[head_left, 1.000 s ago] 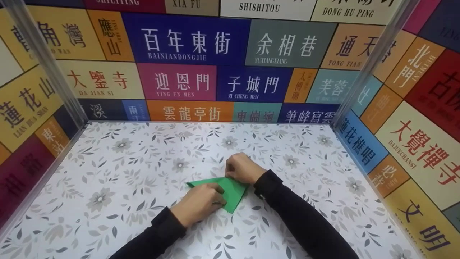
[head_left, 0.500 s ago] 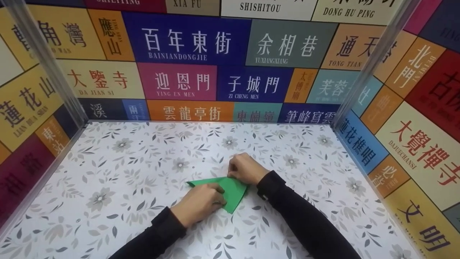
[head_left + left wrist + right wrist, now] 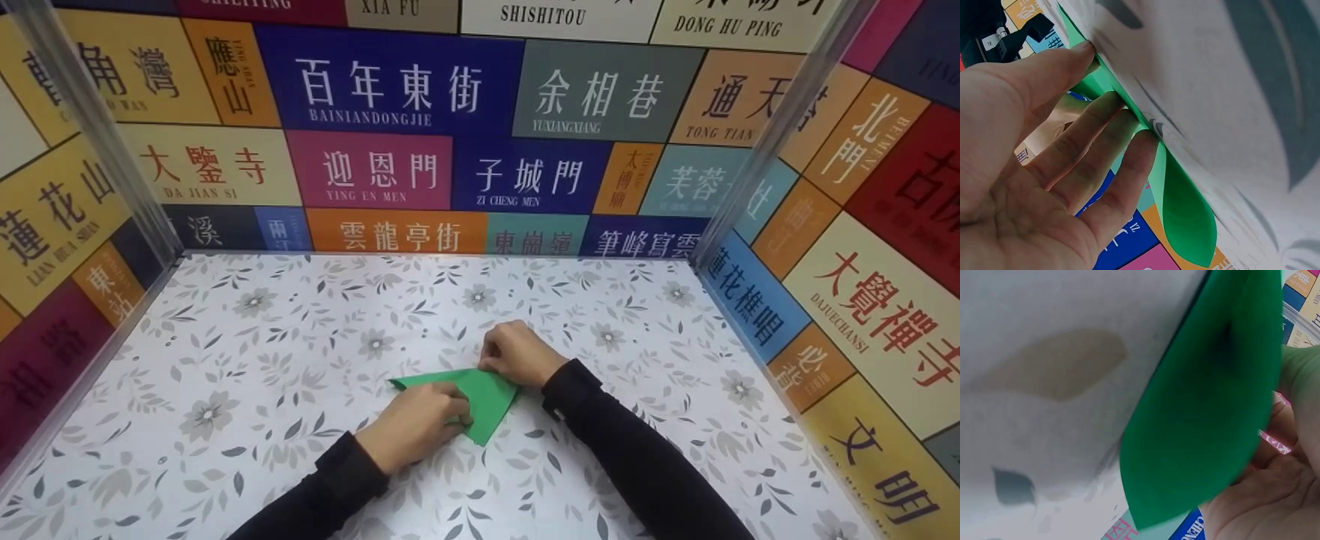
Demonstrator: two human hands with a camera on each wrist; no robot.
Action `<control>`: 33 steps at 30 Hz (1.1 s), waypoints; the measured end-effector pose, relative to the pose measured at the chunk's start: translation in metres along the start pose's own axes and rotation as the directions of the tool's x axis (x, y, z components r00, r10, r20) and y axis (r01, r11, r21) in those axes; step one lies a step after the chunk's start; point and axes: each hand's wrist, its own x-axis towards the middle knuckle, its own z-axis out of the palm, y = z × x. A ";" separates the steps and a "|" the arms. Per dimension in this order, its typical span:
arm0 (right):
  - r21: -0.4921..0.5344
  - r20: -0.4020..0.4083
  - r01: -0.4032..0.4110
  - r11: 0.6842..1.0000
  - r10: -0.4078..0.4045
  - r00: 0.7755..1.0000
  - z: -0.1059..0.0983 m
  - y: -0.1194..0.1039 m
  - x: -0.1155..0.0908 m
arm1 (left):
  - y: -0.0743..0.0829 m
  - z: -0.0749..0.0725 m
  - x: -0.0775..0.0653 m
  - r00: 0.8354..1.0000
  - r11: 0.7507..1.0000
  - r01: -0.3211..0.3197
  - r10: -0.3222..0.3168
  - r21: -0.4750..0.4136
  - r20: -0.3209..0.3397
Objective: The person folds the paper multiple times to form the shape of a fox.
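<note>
A folded green sheet of paper, roughly triangular, lies on the patterned tabletop. My left hand rests on its left part, and in the left wrist view the fingertips press the sheet down while one end of the paper curls up beside them. At the far edge of the sheet, my right hand pinches the paper, its fingers bent. The right wrist view shows a raised, bowed flap of the paper that partly covers that hand.
The white tabletop is printed with grey flowers and leaves. Panels with coloured place-name blocks stand along its back and both sides, with clear strips at the corners.
My right hand has slid a little to the right along the far edge of the paper. The left hand stays almost still on the sheet.
</note>
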 end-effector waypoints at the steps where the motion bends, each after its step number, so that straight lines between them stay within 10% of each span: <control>1: -0.001 -0.001 0.001 1.000 -0.001 1.000 -0.001 0.001 -0.001 | 0.000 0.000 0.000 1.000 1.000 0.005 -0.005 0.002 0.001; 33: 0.043 0.016 -0.121 0.992 0.121 0.993 -0.013 0.019 -0.010 | 0.002 0.003 0.003 1.000 0.999 0.012 -0.012 0.035 -0.009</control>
